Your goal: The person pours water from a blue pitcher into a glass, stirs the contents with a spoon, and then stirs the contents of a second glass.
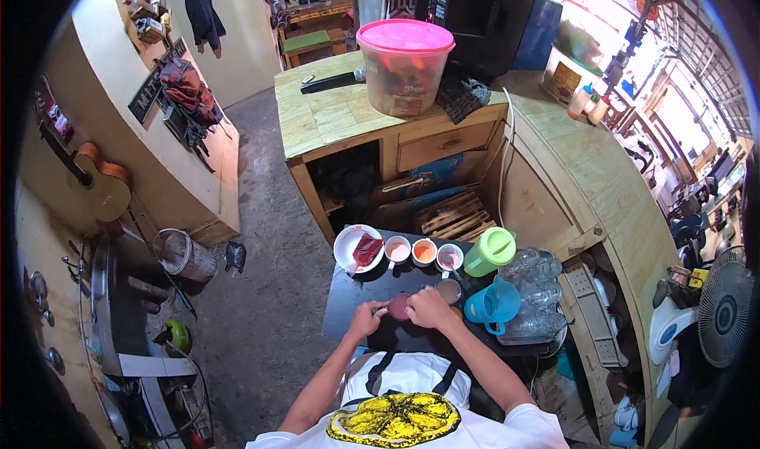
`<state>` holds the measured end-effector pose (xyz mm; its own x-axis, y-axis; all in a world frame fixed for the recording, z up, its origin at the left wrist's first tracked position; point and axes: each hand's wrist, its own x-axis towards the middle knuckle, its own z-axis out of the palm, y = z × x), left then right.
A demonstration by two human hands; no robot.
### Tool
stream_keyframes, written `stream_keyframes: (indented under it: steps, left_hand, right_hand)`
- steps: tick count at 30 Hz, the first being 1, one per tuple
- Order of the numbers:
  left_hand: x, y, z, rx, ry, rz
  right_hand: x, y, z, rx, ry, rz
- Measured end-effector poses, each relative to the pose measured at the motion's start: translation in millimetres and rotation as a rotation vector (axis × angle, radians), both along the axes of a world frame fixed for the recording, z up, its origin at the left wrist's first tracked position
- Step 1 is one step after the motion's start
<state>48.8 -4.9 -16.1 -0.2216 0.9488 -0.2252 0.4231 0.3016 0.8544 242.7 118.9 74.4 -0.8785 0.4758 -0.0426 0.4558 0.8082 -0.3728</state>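
Close in front of me, a small dark pink round thing, a cup or a lid as far as I can make out, sits between my two hands. My left hand has its fingers closed at its left edge. From the right, my right hand grips its other side, fingers curled. Beyond them stand a white bowl with a dark red packet in it, a cup with pale pink contents, a cup with orange contents and a cup holding a spoon. Near my right hand is a brownish glass.
On the dark table at right stand a green lidded pitcher, a blue pitcher and several upturned clear glasses. A wooden counter behind carries a pink-lidded tub. A fan stands far right.
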Motion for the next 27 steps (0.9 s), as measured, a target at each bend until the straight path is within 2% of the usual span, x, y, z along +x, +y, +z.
stream_keyframes:
  steps: [3,7,10,13,17,20,24,27]
  left_hand:
    - [1.1,-0.8,4.8,-0.028,-0.004,0.015]
    - [0.6,-0.6,1.2,-0.006,0.001,0.014]
    - [-0.6,0.3,-1.7,-0.008,-0.013,0.009]
    - [0.0,-0.5,-1.5,-0.006,-0.003,0.009]
    - [-0.1,0.4,-1.0,0.014,0.012,0.005]
    - [0.2,-0.3,-3.9,0.02,0.017,0.004]
    - [-0.6,-0.7,-4.0,0.012,0.024,-0.004]
    - [-1.2,0.1,-6.0,0.03,0.011,-0.005]
  right_hand:
    - [-3.2,-3.1,4.2,-0.064,0.215,-0.054]
    - [-5.4,2.6,13.8,0.08,0.086,-0.123]
    - [-2.9,2.2,2.5,-0.008,0.035,-0.05]
    - [-5.6,-0.8,3.4,-0.069,0.125,-0.033]
    - [-10.1,9.0,8.7,0.074,0.238,-0.082]
    - [-7.3,13.7,7.2,0.075,0.036,-0.046]
    - [-7.7,6.0,13.4,-0.179,0.099,-0.021]
    - [-10.5,3.4,13.6,0.02,0.165,-0.112]
